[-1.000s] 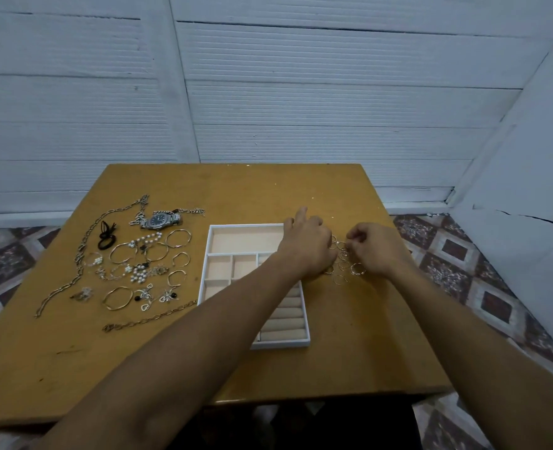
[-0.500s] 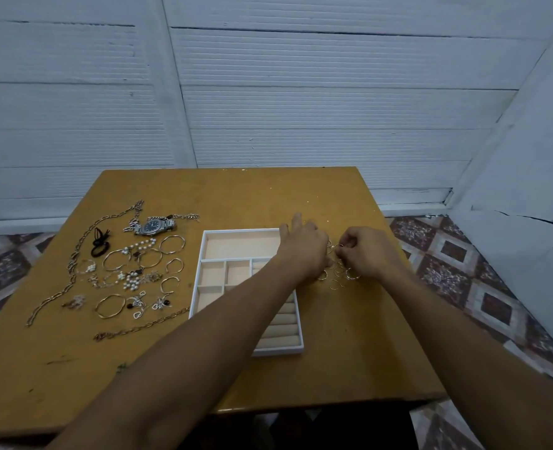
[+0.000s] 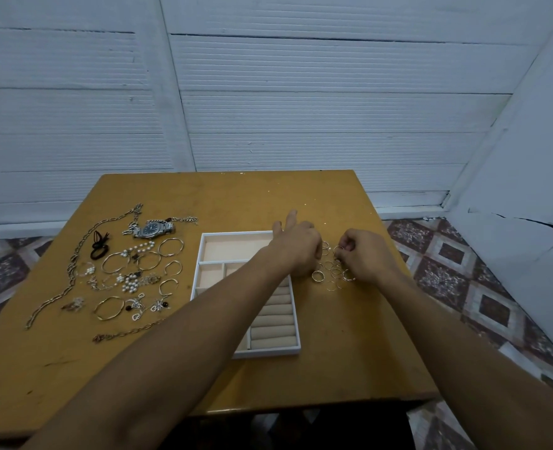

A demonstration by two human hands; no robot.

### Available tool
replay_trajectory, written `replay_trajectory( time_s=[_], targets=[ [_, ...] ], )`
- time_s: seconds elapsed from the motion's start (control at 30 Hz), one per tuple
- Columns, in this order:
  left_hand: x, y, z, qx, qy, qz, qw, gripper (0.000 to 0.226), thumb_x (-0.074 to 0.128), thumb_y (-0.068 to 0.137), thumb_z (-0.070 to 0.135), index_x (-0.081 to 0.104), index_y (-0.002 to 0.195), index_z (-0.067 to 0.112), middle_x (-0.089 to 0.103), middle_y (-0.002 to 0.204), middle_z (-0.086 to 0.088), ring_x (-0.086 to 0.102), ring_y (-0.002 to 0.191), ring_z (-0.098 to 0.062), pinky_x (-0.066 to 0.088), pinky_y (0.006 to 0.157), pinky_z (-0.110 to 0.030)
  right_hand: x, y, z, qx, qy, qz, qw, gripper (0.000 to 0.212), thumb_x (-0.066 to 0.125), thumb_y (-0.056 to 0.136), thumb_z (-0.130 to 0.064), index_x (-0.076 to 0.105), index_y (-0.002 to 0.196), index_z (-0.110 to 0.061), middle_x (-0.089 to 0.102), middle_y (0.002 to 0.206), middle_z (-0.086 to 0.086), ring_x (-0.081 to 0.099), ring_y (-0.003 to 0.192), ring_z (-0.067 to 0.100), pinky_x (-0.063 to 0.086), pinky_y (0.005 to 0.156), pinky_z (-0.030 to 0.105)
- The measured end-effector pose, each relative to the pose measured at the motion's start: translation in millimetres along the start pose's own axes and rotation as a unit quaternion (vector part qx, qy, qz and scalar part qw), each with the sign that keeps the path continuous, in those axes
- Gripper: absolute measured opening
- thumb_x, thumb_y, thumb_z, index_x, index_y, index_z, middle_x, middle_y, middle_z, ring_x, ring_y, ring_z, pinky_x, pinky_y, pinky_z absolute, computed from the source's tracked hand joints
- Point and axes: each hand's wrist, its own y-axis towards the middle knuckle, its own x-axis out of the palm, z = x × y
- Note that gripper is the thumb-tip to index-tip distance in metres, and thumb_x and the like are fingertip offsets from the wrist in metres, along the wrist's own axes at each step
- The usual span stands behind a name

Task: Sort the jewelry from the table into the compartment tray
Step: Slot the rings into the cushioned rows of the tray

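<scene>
Your left hand (image 3: 296,246), 1 finger straight, sits at the rings (image 3: 318,276) beside the tray (image 3: 268,351); its grip cannot be told. Your right hand (image 3: 364,256) pinches 1 ring (image 3: 337,250).

I see white ribbed wall panels (image 3: 301,92) filling upper view, dark horizontal seams between them. Vertical white strip (image 3: 176,108) splits panels left of centre. White ledge (image 3: 408,209) runs along wall foot. Right side: plain white board (image 3: 528,157) slanting in, dark crack (image 3: 528,219) across its lower part. Patterned floor tiles (image 3: 447,277) at right, diamond motifs in maroon and grey. Same pattern at far left. On my feed, fine tile detail blurred.
</scene>
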Motion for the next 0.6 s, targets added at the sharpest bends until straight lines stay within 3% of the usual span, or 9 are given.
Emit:
replay_trajectory(
  time_s=[0.2,0.33,0.47,0.6],
  targets=[
    [3.2,1.0,1.4,0.008,0.003,-0.023,1.0,0.015,0.066,0.086,0.027,0.067,0.101,0.028,0.036,0.146,-0.002,-0.001,0.145,-0.033,0.012,0.109,-0.056,-1.4,-1.2,1.3,-0.008,0.006,0.0,1.0,0.011,0.071,0.083,-0.019,0.06,0.08,-0.018,0.059,0.072,-0.003,0.055,0.072,0.017,0.038,0.062,0.026],
    [1.6,1.1,3.3,0.007,0.001,-0.023,1.0,0.005,0.065,0.086,0.024,0.063,0.089,0.027,0.04,0.143,-0.004,0.001,0.145,-0.034,0.013,0.108,-0.057,-1.5,-1.8,2.5,-0.008,0.007,0.0,1.0,0.01,0.071,0.083,-0.02,0.061,0.081,-0.019,0.062,0.075,-0.001,0.056,0.07,0.016,0.038,0.058,0.026],
    [-0.1,-0.4,2.6,0.018,-0.023,-0.009,1.0,0.009,0.063,0.087,0.022,0.058,0.082,0.027,0.043,0.14,-0.003,0.004,0.145,-0.033,0.012,0.109,-0.057,-3.5,-4.1,2.1,-0.011,0.012,0.002,1.0,0.007,0.07,0.084,-0.019,0.064,0.082,-0.019,0.063,0.075,-0.001,0.055,0.065,0.01,0.037,0.052,0.02],
    [-4.6,-0.6,-1.0,0.02,-0.033,0.013,0.999,0.005,0.069,0.082,0.026,0.065,0.084,0.025,0.055,0.126,0.004,0.02,0.139,-0.025,0.018,0.106,-0.05,-6.6,-5.2,1.0,-0.003,0.012,0.002,1.0,0.006,0.071,0.082,-0.018,0.067,0.079,-0.02,0.066,0.076,-0.001,0.057,0.063,0.007,0.035,0.051,0.018]
  ],
)
